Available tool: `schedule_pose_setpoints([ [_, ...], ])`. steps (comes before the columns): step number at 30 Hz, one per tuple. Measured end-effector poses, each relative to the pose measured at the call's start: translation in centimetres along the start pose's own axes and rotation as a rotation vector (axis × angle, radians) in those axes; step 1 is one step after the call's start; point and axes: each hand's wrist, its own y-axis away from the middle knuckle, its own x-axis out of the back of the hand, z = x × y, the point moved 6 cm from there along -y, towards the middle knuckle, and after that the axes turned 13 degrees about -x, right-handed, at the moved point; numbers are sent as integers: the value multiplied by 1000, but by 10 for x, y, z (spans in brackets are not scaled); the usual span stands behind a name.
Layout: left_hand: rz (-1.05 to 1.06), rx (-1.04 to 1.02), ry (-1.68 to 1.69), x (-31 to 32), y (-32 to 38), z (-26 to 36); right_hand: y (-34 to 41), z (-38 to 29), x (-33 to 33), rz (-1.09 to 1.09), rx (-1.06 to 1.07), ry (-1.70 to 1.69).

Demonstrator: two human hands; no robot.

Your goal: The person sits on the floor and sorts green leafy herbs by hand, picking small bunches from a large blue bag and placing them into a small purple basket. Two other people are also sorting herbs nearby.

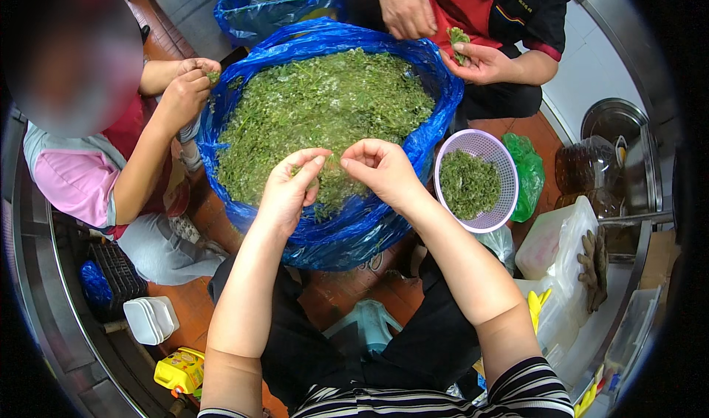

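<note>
Over the near side of a large blue plastic bag, my left hand curls around a small green sprig, pinched between thumb and fingers. My right hand is close beside it, thumb and forefinger brought together near the sprig's tip; whether they grip a piece of it is too small to tell. The open bag holds a broad heap of green herb sprigs dotted with tiny white flowers. To the right of my right forearm, a lilac plastic colander contains more green pieces.
Two people sit around the bag; one's hands and another's hand hold green sprigs. Beside the colander lies a green plastic bag. Translucent plastic containers with a dark glove stand right; white tubs and a yellow jug sit lower left.
</note>
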Motion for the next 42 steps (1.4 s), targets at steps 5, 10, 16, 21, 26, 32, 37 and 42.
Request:
schedule_pose_setpoints([
  [5,-3,-162,-281,-2,0,4,-4,6,0,3,-10,-41],
  [10,44,-69,-272,1,1,0,-4,7,-1,14,-10,-35],
  [16,51,-12,-167,4,0,-7,-1,2,1,80,95,29],
  [21,54,3,-110,6,-1,-8,9,-17,-2,180,232,303],
  [26,74,13,-124,3,0,-5,14,-27,-3,227,388,345],
  [32,93,17,-118,4,0,-4,16,-29,-6,176,381,395],
  [37,102,19,-123,5,0,-4,18,-30,-7,239,405,473],
  [42,96,20,-154,7,0,-6,17,-28,-6,267,372,488],
])
